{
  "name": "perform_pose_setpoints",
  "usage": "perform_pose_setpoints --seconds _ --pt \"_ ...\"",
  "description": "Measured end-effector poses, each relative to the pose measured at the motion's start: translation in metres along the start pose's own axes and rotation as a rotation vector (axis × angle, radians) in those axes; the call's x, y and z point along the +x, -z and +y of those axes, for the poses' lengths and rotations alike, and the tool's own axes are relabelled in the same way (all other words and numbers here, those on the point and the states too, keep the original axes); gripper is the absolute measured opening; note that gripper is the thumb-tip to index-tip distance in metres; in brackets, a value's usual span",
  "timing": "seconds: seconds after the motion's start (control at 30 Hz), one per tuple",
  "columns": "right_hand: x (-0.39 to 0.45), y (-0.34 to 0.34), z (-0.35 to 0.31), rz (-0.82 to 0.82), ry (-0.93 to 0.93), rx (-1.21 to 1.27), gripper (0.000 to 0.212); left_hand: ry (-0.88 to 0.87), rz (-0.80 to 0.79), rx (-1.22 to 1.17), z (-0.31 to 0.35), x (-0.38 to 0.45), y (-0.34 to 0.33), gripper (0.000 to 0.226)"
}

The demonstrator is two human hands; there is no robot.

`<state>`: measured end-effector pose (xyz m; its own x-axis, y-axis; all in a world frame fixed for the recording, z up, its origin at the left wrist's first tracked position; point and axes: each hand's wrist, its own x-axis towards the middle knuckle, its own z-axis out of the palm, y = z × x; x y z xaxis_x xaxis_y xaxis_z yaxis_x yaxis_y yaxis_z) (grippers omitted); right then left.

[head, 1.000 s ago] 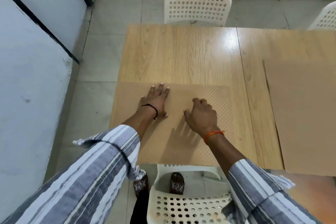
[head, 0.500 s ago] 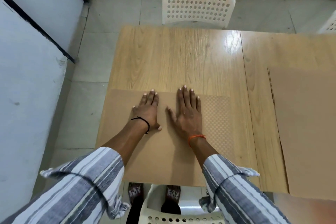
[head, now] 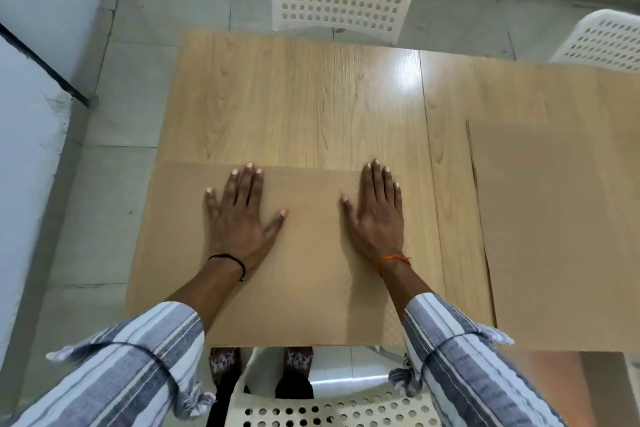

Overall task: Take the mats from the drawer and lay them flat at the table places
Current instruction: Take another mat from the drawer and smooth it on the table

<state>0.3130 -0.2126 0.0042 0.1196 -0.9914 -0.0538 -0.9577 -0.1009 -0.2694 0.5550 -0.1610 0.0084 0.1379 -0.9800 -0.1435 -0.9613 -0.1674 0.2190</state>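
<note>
Two thin tan rectangular mats on the light wood-grain tabletop (head: 294, 97). Near tan mat (head: 311, 270) lies at the place in front of the person, its near edge about flush with the tabletop edge, above a white perforated plastic chair (head: 311, 406). Left hand (head: 239, 218) and right hand (head: 377, 215) both pressed flat on it, palms down, fingers spread, gripping nothing; right fingertips reach just past the far edge onto bare wood. Second tan mat (head: 554, 236) lies flat at the place to the right, untouched, well apart from both hands. Far places by the other white perforated chair (head: 339, 0) have no mat. Drawer not in view. Mat looks light, thin, flexible, faintly textured, likely slides easily on the glossy wood. Best taken by pinching an edge or corner; flat palms suit smoothing and nudging.
</note>
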Motion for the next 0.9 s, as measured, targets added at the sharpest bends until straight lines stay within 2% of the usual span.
perform_pose_setpoints --seconds 0.27,0.37,0.47,0.7,0.8,0.9 --pt "-0.018 0.006 0.034 -0.016 0.015 0.005 0.069 0.003 0.054 0.017 -0.001 -0.001 -0.006 0.079" --pt "-0.04 0.007 0.034 0.001 -0.059 0.072 0.071 0.004 0.063 -0.001 -0.002 0.0 -0.008 0.079" --pt "-0.084 0.001 0.007 -0.007 -0.101 0.089 0.075 0.004 0.077 0.007 -0.004 0.0 -0.011 0.078" --pt "-0.154 -0.029 -0.107 -0.124 0.112 0.087 0.067 0.018 0.084 0.025 -0.004 0.0 -0.013 0.075" --pt "-0.153 -0.031 -0.104 -0.13 0.072 0.019 0.069 0.009 0.084 0.013 -0.004 0.0 -0.013 0.072" --pt "-0.151 -0.022 -0.071 -0.131 0.008 -0.037 0.075 0.012 0.081 0.012 -0.005 0.0 -0.014 0.07"
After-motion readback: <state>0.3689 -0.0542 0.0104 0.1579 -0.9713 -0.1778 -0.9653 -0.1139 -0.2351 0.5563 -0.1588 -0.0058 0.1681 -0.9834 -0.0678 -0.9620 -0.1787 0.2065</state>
